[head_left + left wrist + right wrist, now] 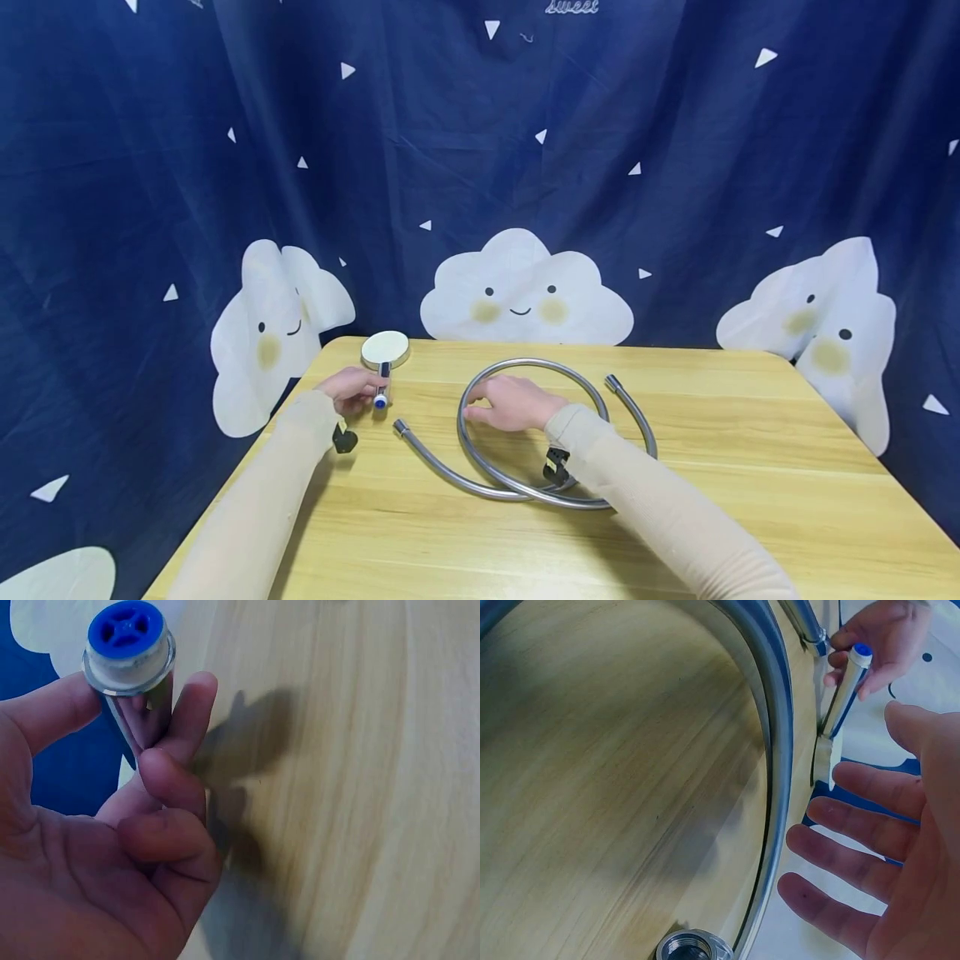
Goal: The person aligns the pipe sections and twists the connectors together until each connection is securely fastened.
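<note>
At the table's far left, my left hand [354, 387] holds a hand shower head [386, 348] by its chrome handle, between thumb and fingers. The round white-faced head points away, and the handle end with its blue insert [126, 628] faces me. My right hand [517, 404] hovers over the coiled metal shower hose [528, 362], fingers spread and loosely bent in the right wrist view, with nothing held. One hose end [401, 427] lies between the hands; the other end [612, 383] lies right of the loop, its threaded opening [690, 946] visible from the right wrist.
The light wooden table [750, 433] carries the hose. Behind and beside it hangs a dark blue curtain [390, 150] printed with clouds and small triangles. Small black devices are strapped at both wrists.
</note>
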The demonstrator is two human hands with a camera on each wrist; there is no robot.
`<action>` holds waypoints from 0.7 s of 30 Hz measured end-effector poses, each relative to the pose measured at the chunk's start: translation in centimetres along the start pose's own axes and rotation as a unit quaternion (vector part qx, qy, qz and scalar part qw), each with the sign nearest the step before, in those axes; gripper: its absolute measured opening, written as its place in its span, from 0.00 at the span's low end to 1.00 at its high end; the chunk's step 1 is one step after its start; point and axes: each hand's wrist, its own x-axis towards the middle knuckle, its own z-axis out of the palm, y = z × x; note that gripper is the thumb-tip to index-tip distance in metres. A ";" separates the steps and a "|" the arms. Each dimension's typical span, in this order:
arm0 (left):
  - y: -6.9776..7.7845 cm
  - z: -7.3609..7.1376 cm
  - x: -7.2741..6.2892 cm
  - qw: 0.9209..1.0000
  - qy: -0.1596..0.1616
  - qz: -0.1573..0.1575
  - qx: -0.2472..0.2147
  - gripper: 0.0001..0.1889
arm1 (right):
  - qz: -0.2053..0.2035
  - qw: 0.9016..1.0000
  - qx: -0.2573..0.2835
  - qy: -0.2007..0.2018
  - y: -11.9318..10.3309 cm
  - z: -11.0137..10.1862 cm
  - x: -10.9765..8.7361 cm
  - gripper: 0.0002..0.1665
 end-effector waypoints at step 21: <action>-0.1 -0.1 0.8 0.996 -0.056 0.063 -0.039 0.28 | -0.006 1.000 -0.003 -0.002 0.4 0.7 0.6 0.18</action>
